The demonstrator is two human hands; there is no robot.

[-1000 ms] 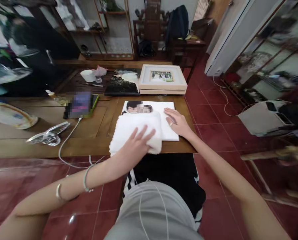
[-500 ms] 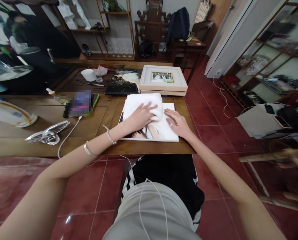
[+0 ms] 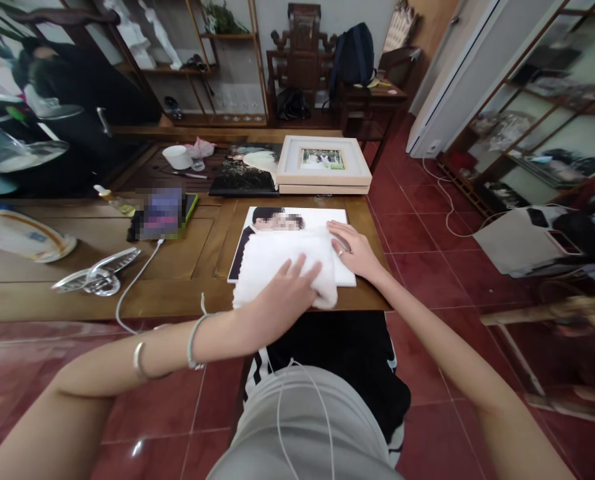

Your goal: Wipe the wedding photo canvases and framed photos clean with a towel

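The left hand (image 3: 288, 293) lies over the near part of a white cloth (image 3: 274, 250), its visible fingers apart and resting on top; its thumb is hidden. The cloth's longer side runs left to right, and it reaches past the near edge of the print (image 3: 322, 216) to about the rim of the wooden bench (image 3: 207, 247). It is soft and fluffy, with a scalloped left edge. The print is a smooth, white-edged, rectangular panel, its long axis left to right, the pictured heads at its far left and their tops pointing away from the person. The right hand (image 3: 354, 252) rests on the print's right side, fingers stretched out and a ring on one. Half a second ago the cloth covered those heads; it has since come down to the near side, baring them, while the right hand has kept its place. To the left lies a clear, glossy clip (image 3: 97, 272), and beyond it a cable (image 3: 132, 287) runs to a blurred-out phone (image 3: 161, 213). Farther off are a dark print (image 3: 244, 177), pale boxy frames (image 3: 323, 179), a white cup (image 3: 177, 159) and, behind the bench, a carved wooden chair (image 3: 303, 43).
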